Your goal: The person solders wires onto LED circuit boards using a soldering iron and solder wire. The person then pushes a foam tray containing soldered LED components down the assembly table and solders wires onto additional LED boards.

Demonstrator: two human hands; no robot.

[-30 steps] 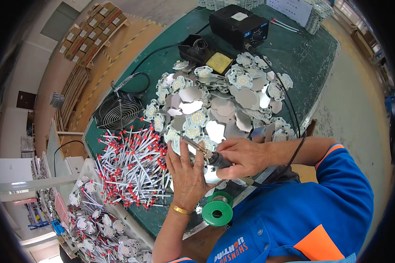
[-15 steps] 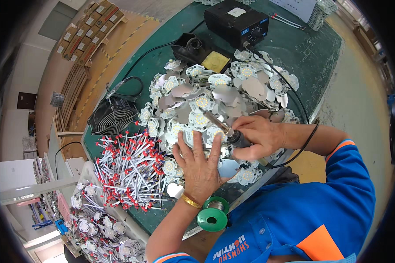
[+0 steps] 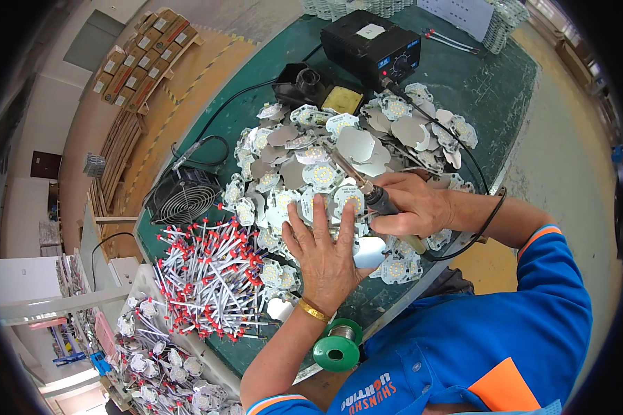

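Observation:
A heap of white LED boards [image 3: 322, 176], some with bare metal backs up, covers the middle of the green table. On its near side my left hand [image 3: 323, 256] rests with fingers spread over several boards, gripping none that I can see. My right hand [image 3: 415, 207] is wrapped round the handle of a soldering iron [image 3: 375, 196], whose metal tip slants up and left over the boards. Near my left wrist stands a green spool of solder wire [image 3: 339, 346]. Left of the hand lies a pile of white wires with red ends [image 3: 211, 280].
At the back sit a black soldering station [image 3: 370, 48] and an iron holder with a yellow sponge [image 3: 342, 100]. A black fan [image 3: 185, 197] stands at left. The iron's cable [image 3: 490, 218] loops by my right forearm. Wired boards [image 3: 166, 366] fill a tray at lower left.
The view has shifted slightly. Some boards in the heap lie differently around my fingers. Both hands keep nearly the same pose, the right still holding the soldering iron.

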